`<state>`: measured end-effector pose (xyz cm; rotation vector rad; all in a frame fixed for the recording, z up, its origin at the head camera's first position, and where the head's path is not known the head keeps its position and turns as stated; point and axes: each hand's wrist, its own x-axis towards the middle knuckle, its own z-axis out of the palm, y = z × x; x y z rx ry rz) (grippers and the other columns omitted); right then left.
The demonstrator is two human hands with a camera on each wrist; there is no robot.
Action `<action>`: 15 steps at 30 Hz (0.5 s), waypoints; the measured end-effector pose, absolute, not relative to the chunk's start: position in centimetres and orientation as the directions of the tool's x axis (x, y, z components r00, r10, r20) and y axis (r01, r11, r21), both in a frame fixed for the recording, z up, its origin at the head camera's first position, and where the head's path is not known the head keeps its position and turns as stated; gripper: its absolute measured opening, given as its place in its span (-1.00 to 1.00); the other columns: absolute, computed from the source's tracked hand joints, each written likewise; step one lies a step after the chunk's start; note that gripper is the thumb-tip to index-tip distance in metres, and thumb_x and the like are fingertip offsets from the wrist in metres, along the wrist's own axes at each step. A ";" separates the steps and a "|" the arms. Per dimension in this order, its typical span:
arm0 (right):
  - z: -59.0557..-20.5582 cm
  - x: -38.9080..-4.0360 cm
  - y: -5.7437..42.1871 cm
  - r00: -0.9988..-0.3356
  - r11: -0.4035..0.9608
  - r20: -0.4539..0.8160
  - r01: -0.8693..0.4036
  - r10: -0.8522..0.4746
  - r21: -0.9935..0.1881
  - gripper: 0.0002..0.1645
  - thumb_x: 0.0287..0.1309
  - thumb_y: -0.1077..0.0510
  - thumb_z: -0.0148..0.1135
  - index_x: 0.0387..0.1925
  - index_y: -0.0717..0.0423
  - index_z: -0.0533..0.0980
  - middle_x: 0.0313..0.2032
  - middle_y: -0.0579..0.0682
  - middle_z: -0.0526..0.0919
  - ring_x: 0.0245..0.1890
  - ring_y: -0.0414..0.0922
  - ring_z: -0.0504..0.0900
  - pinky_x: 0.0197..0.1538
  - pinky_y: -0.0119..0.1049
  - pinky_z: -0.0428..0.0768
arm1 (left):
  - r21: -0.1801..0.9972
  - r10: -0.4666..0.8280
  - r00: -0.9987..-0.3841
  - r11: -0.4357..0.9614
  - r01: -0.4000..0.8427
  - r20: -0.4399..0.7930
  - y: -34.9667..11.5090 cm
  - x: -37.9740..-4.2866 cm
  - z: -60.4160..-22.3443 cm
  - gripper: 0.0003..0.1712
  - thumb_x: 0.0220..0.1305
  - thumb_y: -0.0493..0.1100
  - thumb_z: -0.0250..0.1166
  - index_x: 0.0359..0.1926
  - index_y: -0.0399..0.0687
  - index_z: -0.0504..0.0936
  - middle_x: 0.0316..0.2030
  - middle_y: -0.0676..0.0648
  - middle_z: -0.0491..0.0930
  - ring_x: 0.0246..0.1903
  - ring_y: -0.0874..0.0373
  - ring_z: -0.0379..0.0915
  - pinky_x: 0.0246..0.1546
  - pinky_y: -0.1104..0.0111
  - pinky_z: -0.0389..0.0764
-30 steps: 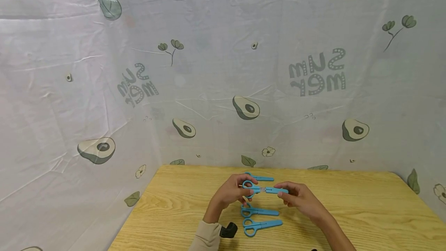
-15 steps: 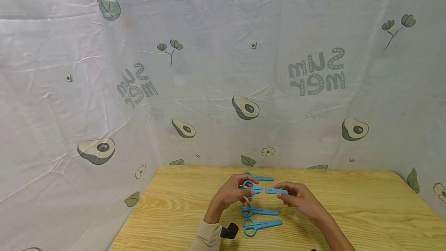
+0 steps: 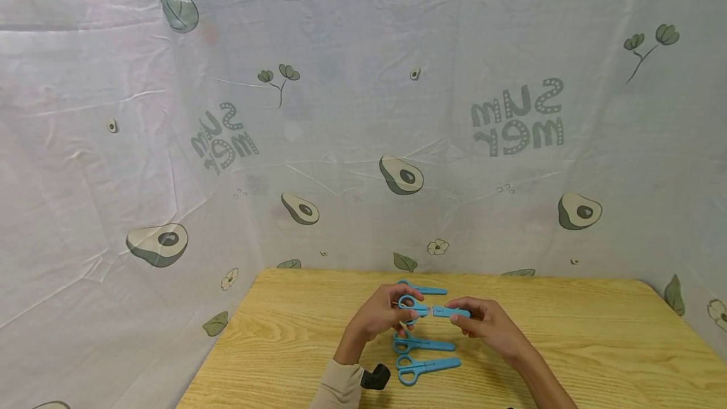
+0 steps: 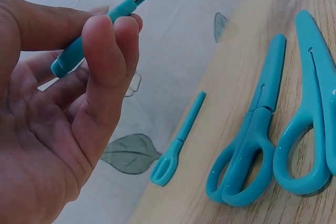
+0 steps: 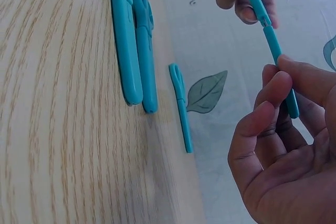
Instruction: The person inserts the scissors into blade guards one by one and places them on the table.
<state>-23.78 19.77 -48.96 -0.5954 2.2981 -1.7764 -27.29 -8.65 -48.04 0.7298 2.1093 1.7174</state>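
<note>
My left hand (image 3: 376, 315) pinches the blue handles of a pair of scissors (image 3: 421, 310), held above the table. Facing it, my right hand (image 3: 493, 326) pinches a blue blade cover (image 3: 450, 312) between thumb and fingers. The blades point right into the cover's mouth, and a short strip of blade shows in the small gap between handles and cover. In the left wrist view the handles (image 4: 124, 9) sit between thumb and fingertips. From the right wrist, the cover (image 5: 273, 45) lines up with the handles at a slight angle.
Two covered blue scissors, one (image 3: 423, 344) and a nearer one (image 3: 428, 366), lie on the wooden table (image 3: 295, 333) below the hands. Another covered pair (image 3: 428, 290) lies behind them. A patterned sheet (image 3: 341, 112) hangs along the table's back edge.
The scissors in my left hand have moved slightly right toward the cover, and the gap showing blade has narrowed. My right hand stays nearly still.
</note>
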 end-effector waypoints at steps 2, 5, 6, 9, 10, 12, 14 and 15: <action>-49.0 -23.8 19.8 -0.905 0.206 0.100 -0.200 -0.414 -0.958 -0.44 0.57 0.12 0.24 0.38 0.43 0.49 -0.35 -0.07 0.57 -0.41 -0.18 0.53 -0.34 -0.24 0.58 | 0.973 0.574 -0.816 0.142 0.180 0.067 -8.6 -27.3 -48.1 -0.66 0.48 -0.41 0.30 0.20 -0.11 0.70 -0.26 0.03 0.58 -0.50 0.07 0.59 -0.50 0.30 0.75; -49.0 -23.8 19.7 -0.904 0.205 0.101 -0.202 -0.416 -0.958 -0.43 0.57 0.12 0.24 0.38 0.45 0.47 -0.35 -0.05 0.57 -0.42 -0.18 0.51 -0.34 -0.23 0.57 | 0.973 0.573 -0.817 0.142 0.184 0.071 -8.5 -27.2 -48.1 -0.66 0.49 -0.41 0.30 0.20 -0.10 0.70 -0.26 0.03 0.58 -0.50 0.09 0.59 -0.50 0.33 0.74; -49.0 -23.7 19.7 -0.906 0.207 0.098 -0.198 -0.412 -0.958 -0.43 0.57 0.11 0.25 0.37 0.44 0.48 -0.35 -0.05 0.57 -0.42 -0.18 0.52 -0.34 -0.23 0.57 | 0.972 0.572 -0.817 0.143 0.186 0.073 -8.5 -27.2 -48.1 -0.65 0.49 -0.42 0.30 0.20 -0.11 0.70 -0.26 0.03 0.58 -0.50 0.10 0.59 -0.50 0.33 0.74; -49.0 -23.7 19.7 -0.906 0.208 0.101 -0.200 -0.411 -0.957 -0.44 0.57 0.12 0.25 0.37 0.45 0.49 -0.35 -0.04 0.57 -0.43 -0.18 0.50 -0.36 -0.23 0.55 | 0.970 0.571 -0.817 0.147 0.194 0.077 -8.4 -27.2 -48.2 -0.65 0.49 -0.42 0.30 0.20 -0.11 0.70 -0.26 0.02 0.57 -0.49 0.12 0.60 -0.50 0.32 0.75; -49.0 -23.7 19.6 -0.907 0.208 0.101 -0.201 -0.410 -0.957 -0.44 0.56 0.12 0.26 0.36 0.44 0.50 -0.35 -0.03 0.57 -0.43 -0.18 0.50 -0.36 -0.23 0.55 | 0.969 0.570 -0.818 0.150 0.196 0.077 -8.4 -27.3 -48.3 -0.65 0.48 -0.42 0.31 0.20 -0.12 0.70 -0.26 0.02 0.57 -0.49 0.11 0.61 -0.50 0.31 0.76; -49.0 -23.7 19.6 -0.908 0.209 0.104 -0.204 -0.406 -0.956 -0.45 0.56 0.12 0.26 0.34 0.44 0.51 -0.35 -0.03 0.58 -0.44 -0.19 0.50 -0.37 -0.24 0.54 | 0.968 0.567 -0.820 0.152 0.199 0.080 -8.4 -27.3 -48.4 -0.65 0.48 -0.42 0.31 0.20 -0.13 0.70 -0.27 0.01 0.57 -0.49 0.11 0.61 -0.50 0.28 0.77; -49.0 -23.7 19.5 -0.908 0.209 0.108 -0.207 -0.404 -0.956 -0.47 0.56 0.12 0.27 0.33 0.44 0.52 -0.35 -0.03 0.59 -0.44 -0.20 0.50 -0.37 -0.24 0.54 | 0.967 0.565 -0.821 0.156 0.204 0.082 -8.4 -27.4 -48.5 -0.65 0.48 -0.42 0.31 0.20 -0.12 0.70 -0.27 0.01 0.58 -0.50 0.09 0.60 -0.49 0.24 0.78; -49.0 -23.7 19.5 -0.912 0.211 0.106 -0.203 -0.397 -0.956 -0.48 0.55 0.11 0.28 0.32 0.42 0.54 -0.36 -0.04 0.59 -0.45 -0.21 0.50 -0.38 -0.24 0.54 | 0.966 0.563 -0.822 0.158 0.206 0.084 -8.3 -27.4 -48.6 -0.65 0.48 -0.42 0.31 0.19 -0.11 0.70 -0.28 0.01 0.59 -0.51 0.09 0.60 -0.48 0.22 0.79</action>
